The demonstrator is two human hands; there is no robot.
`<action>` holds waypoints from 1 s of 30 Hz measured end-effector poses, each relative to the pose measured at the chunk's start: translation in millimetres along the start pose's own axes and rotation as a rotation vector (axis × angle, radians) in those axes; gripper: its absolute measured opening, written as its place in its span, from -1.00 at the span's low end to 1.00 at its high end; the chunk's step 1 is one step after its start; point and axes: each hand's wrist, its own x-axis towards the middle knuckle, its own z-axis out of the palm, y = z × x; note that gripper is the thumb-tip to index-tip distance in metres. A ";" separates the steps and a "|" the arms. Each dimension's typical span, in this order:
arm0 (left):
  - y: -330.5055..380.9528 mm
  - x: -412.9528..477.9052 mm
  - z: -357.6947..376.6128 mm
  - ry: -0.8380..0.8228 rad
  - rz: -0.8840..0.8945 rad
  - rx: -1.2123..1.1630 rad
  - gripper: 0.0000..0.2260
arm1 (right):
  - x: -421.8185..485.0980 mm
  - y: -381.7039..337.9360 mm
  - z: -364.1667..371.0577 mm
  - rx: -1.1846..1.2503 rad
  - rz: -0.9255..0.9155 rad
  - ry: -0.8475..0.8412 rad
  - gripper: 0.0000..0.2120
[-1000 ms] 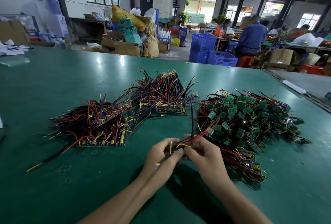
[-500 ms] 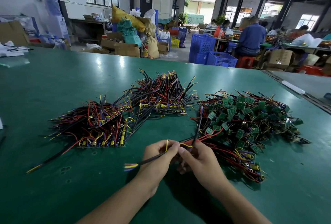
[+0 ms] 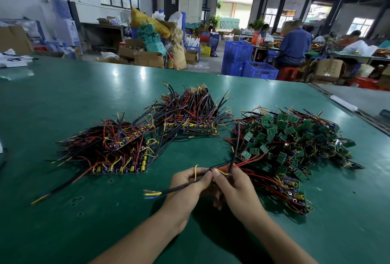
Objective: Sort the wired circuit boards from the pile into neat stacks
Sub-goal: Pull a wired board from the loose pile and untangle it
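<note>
A single wired circuit board with black, red and yellow leads (image 3: pixel 213 174) is pinched between the fingers of the left hand (image 3: pixel 186 185) and the right hand (image 3: pixel 236 189), low over the green worktop (image 3: pixel 63 99). One black lead is stretched leftward toward the near flat stack of wired boards (image 3: pixel 109 149), to which the left hand is nearer; another rises toward the tangled pile of small green boards (image 3: pixel 295 137). The board itself is hidden behind the fingers, so its orientation cannot be made out.

left hand (image 3: pixel 185 187) bare | right hand (image 3: pixel 236 192) bare | forearms unsleeved
</note>
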 end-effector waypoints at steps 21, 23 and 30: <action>9.5 0.8 -4.8 0.012 -0.098 -0.164 -0.83 | -3.5 -7.7 2.5 0.095 -0.038 -0.118 -0.90; 11.0 0.4 -5.5 -0.006 -0.104 -0.181 -0.80 | -3.9 -7.9 2.8 0.119 -0.035 -0.125 -0.90; 13.3 -0.9 -6.1 0.006 -0.121 -0.212 -0.67 | -3.5 -5.3 4.5 0.172 -0.027 -0.144 -0.80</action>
